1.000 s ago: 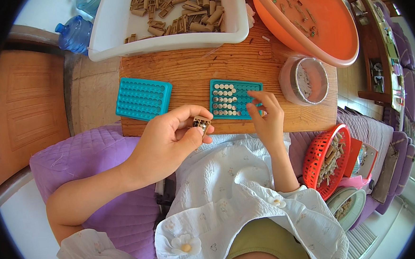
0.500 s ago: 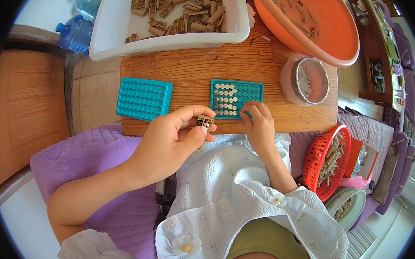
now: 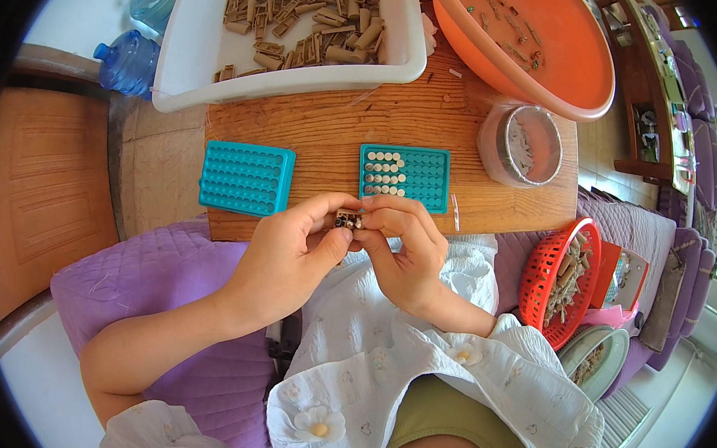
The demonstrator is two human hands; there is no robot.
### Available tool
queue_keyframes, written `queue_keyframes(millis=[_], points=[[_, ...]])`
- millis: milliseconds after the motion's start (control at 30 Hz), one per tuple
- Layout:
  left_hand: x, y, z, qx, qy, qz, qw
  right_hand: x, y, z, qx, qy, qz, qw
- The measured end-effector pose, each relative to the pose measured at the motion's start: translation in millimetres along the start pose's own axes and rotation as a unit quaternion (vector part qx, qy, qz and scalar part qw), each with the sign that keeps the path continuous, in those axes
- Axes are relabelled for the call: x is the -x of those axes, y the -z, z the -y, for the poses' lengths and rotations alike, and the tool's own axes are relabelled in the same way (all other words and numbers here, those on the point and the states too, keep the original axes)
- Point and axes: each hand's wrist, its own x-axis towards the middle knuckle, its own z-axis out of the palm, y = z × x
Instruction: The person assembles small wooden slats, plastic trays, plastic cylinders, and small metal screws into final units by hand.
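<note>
My left hand (image 3: 282, 249) is closed around a small tan plastic housing (image 3: 347, 219) with dark and shiny metal bits inside, held near the table's front edge. At the housing's right side, my right hand (image 3: 409, 250) has its thumb and fingers pinched together. Whatever sits between those fingertips is too small and covered to name. Just beyond both hands lies a teal tray (image 3: 432, 178) with round hollows. Small white and silvery round pieces (image 3: 384, 167) fill rows in its left part, and my fingers cover its lower left corner.
Another teal tray (image 3: 247, 177) lies left on the wooden table (image 3: 320, 128). Behind stands a white bin (image 3: 284, 85) of tan plastic parts. An orange basin (image 3: 564, 88) and a clear tub (image 3: 493, 146) are at the right. A red basket (image 3: 531, 287) of parts sits lower right.
My right hand has moved left from the tray's front right edge to the housing in my left hand. The housing has been turned slightly. A small pale strip now shows beside the tray.
</note>
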Motion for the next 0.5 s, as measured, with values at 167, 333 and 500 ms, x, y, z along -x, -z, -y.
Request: queue_keyframes(millis=[167, 333, 500], points=[[0, 1, 2, -0.082, -0.007, -0.033, 0.996, -5, 3, 2, -0.069, -0.110, 0.079, 0.988], [2, 3, 3, -0.160, -0.007, -0.029, 0.987, -10, 13, -5, -0.061, -0.114, 0.178, 0.976], [5, -1, -4, -0.235, -0.015, 0.039, 0.971, -33, 30, -2, -0.104, -0.232, 0.342, 0.904]])
